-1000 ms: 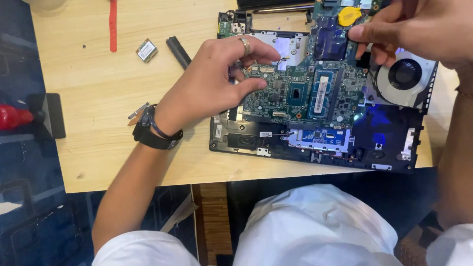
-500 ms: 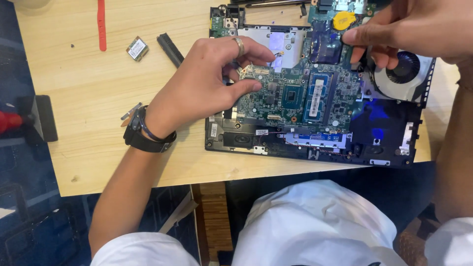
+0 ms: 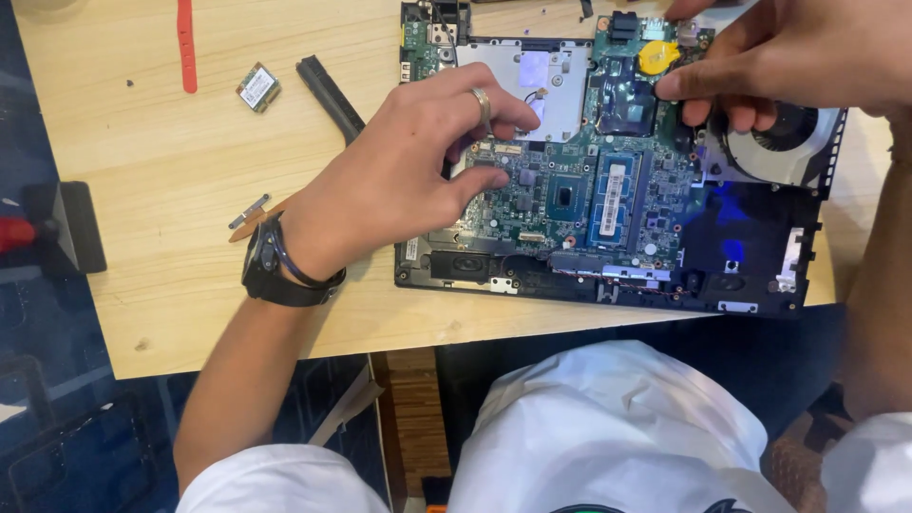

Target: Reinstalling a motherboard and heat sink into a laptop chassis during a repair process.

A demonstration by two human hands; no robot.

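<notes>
Wooden table (image 3: 171,275): opened laptop (image 3: 760,275) at 2 o'clock, green board (image 3: 570,204) exposed. Left hand (image 3: 399,180), fingers curled together, presses the board's left edge. Right hand (image 3: 798,57), fingertips pinched together, at fan (image 3: 788,142). Small card (image 3: 257,86), red strip (image 3: 186,43) at 11 o'clock.

An opened laptop base (image 3: 750,256) lies flat on the bench, its green motherboard (image 3: 570,190) and round fan (image 3: 784,142) exposed.

A red strip (image 3: 186,45), small green card (image 3: 257,86), black bar (image 3: 330,85); all on the wooden table (image 3: 171,190).
</notes>
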